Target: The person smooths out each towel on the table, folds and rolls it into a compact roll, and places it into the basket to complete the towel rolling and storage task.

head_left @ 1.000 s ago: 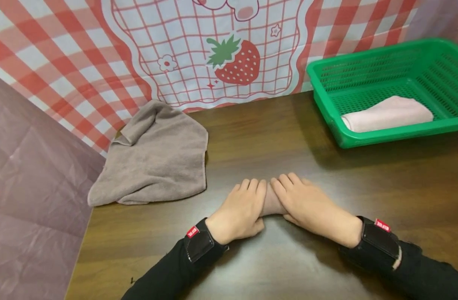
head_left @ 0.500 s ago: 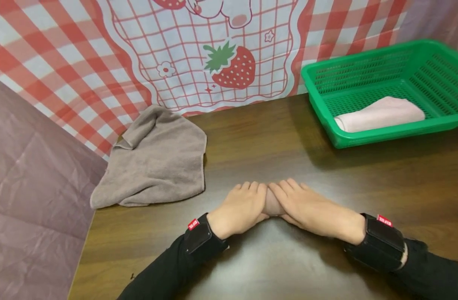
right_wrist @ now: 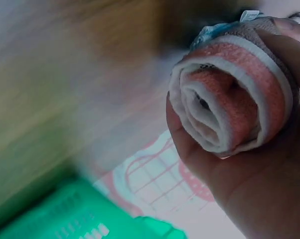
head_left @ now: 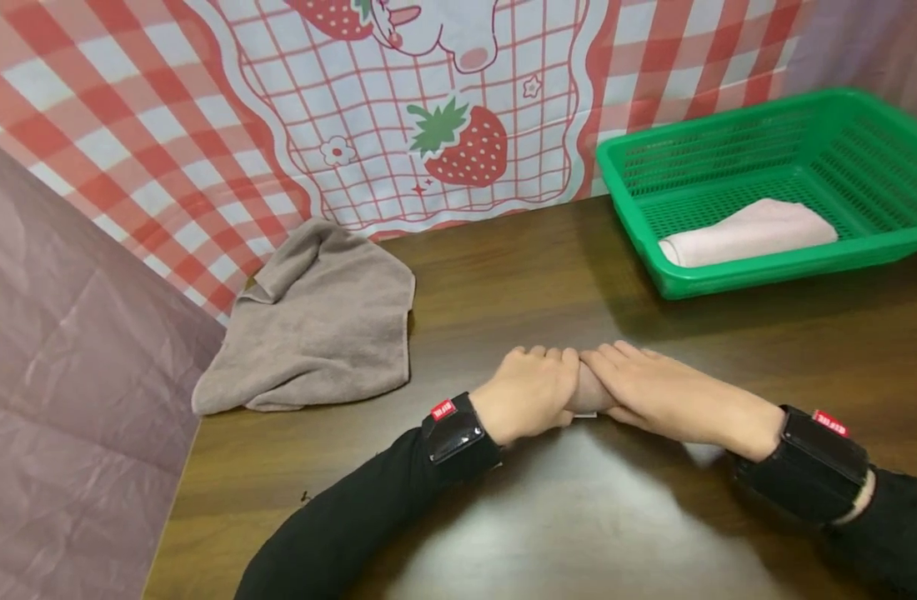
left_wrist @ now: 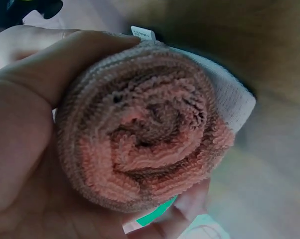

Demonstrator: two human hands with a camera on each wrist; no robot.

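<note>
Even indoor light brightens the head view, with a pale glare patch on the table [head_left: 578, 533] below the forearms. Both wrist views are dimmer, their backgrounds blurred behind the rolled towel [left_wrist: 145, 124].

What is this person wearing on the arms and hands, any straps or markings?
Both arms are in long black sleeves. The left hand and right hand are bare, without gloves or rings visible. Each wrist carries a wide black strap: the left strap and right strap each bear a small red tag with white lettering, too small to read.
</note>
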